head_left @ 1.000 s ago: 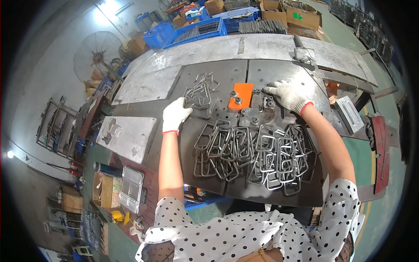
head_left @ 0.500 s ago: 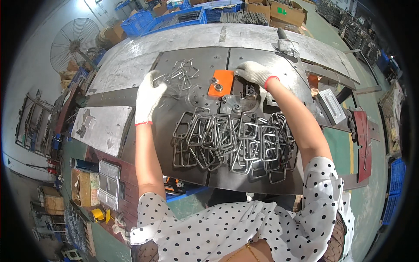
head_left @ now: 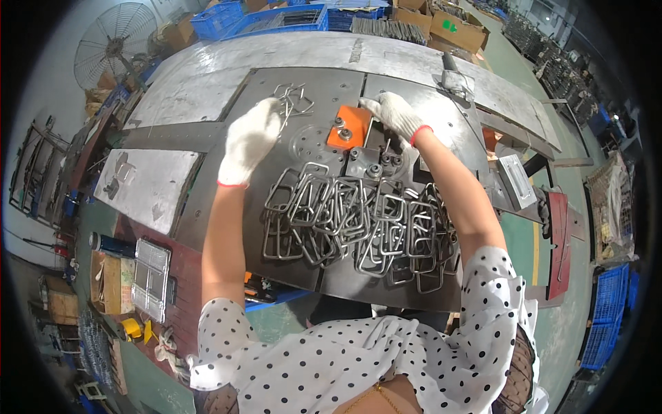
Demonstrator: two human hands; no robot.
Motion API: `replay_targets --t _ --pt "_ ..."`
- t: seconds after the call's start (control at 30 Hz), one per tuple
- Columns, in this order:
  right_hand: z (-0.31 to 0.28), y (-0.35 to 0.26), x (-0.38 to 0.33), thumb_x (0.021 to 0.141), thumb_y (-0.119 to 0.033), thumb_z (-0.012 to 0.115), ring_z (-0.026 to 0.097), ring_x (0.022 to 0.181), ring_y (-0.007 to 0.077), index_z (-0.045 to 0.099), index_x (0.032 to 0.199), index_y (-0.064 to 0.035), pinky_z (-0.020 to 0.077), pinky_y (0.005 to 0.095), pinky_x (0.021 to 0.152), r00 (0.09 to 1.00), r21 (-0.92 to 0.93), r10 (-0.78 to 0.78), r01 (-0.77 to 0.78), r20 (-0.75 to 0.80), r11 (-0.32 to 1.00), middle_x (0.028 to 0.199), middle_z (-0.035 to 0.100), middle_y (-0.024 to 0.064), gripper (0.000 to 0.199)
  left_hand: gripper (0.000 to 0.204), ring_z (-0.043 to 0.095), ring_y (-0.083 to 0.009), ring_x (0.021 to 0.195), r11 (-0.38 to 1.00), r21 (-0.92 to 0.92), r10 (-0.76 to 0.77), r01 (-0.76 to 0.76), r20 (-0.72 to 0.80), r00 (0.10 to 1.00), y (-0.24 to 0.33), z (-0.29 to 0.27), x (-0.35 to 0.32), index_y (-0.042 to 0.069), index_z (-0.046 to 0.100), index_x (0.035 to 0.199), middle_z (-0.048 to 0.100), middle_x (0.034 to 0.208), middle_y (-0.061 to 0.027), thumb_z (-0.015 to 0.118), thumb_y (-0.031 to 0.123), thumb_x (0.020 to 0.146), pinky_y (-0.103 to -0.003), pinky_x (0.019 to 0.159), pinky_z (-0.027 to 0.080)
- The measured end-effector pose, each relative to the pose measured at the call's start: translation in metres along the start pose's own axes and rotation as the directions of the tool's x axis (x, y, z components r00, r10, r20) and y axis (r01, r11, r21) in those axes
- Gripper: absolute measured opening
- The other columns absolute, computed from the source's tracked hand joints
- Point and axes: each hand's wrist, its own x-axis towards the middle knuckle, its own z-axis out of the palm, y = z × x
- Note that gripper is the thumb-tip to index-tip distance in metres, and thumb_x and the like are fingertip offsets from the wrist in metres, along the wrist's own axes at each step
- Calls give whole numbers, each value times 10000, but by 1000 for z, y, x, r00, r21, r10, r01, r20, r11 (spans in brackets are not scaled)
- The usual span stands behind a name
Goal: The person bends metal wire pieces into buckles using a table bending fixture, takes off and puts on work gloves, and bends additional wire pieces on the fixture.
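Many finished: bent wire frames (head_left: pixel 358 224) piled near.
Left hand (head_left: pixel 249 141): gloved, flat over wire piece (head_left: pixel 289 96), grip unclear.
Right hand (head_left: pixel 394 114): fingers extended, touching orange jig block (head_left: pixel 348 127), holding nothing visible.

One head-worn fisheye view looks steeply down from above the person's polka-dot shoulders onto the steel bench (head_left: pixel 207 83), close enough that both forearms fill the middle (straight edges bow toward the dark rim); the workshop floor (head_left: pixel 572 228) curves around it.
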Motion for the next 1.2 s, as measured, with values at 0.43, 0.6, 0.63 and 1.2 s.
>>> replay_targets --t 0.43,0.6,0.63,1.2 --pt "-54 26 -166 1044 -471 601 688 1011 420 733 1095 -43 536 497 861 979 -407 -179 203 97 891 1058 737 221 451 346 702 -177 994 794 -461 -296 396 275 915 27 -50 24 27 716 1255 757 1127 -98 676 229 976 -323 930 539" --pt "-66 -30 -148 997 -379 696 671 1090 418 638 1301 -5 539 463 937 871 24 -478 484 -116 875 1176 693 229 485 414 548 -43 741 601 -594 -97 536 611 786 79 -43 56 42 673 1332 687 928 -13 698 284 997 -212 653 446" --pt "-59 -42 -137 997 -379 696 671 1090 418 638 1301 -5 539 463 937 867 25 -484 490 -120 871 1176 693 229 485 403 494 -24 675 627 -585 -27 514 644 765 89 -39 64 51 665 1345 655 845 13 690 281 1015 -193 603 397" --pt "-25 3 -58 1063 -201 642 633 905 97 712 1316 -45 530 273 822 955 531 -167 276 -245 802 1073 753 24 305 309 536 -35 708 439 -694 -286 570 494 821 52 -14 33 0 682 1270 686 898 -6 676 194 1030 -206 614 400"
